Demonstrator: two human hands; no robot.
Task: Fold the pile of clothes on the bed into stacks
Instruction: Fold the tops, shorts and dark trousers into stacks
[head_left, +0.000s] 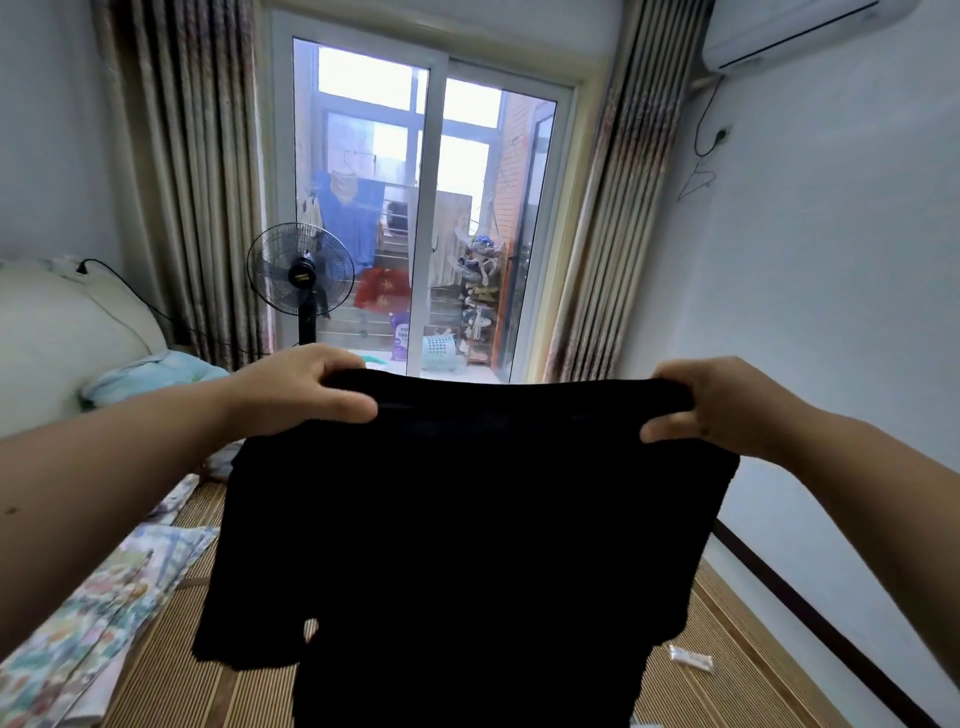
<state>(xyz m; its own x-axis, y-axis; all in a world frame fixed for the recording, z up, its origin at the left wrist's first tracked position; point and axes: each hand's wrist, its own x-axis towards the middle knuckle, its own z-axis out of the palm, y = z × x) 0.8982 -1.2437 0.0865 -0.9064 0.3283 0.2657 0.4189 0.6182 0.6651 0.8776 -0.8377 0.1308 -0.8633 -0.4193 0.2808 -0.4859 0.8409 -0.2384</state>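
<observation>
**Black garment held up between both hands above the bed**

From my feed, the left grip (306, 387) and the right grip (711, 402) are both closed on the top edge of a black garment (467, 519). On each side the thumb lies on the face of the cloth nearest me and the fingers curl over the edge and behind it. The edge is pulled nearly straight between the two hands, with a slight sag in the middle. Both forearms reach in from the lower corners of my view.

The garment hangs flat and wide from that edge and fills the centre and bottom of the head view. At its lower left a flap like a short sleeve hangs free. The cloth is too dark for me to make out seams or which end is up. It hangs above the bed (737, 639), whose surface here is a ribbed woven mat, and I cannot tell whether its lower end touches the mat.

On the left side of the mat lies a spread of floral fabric (78, 623). A small white packet (691, 660) lies on the mat to the right, just beside the garment's hanging edge. At the far left are a pale blue pillow (150, 374) and a white padded headboard (62, 332). Beyond the bed a standing fan (301, 275) is in front of a sliding glass door (431, 208) flanked by striped curtains (182, 182). An air conditioner (800, 31) is mounted high on the right wall.
</observation>
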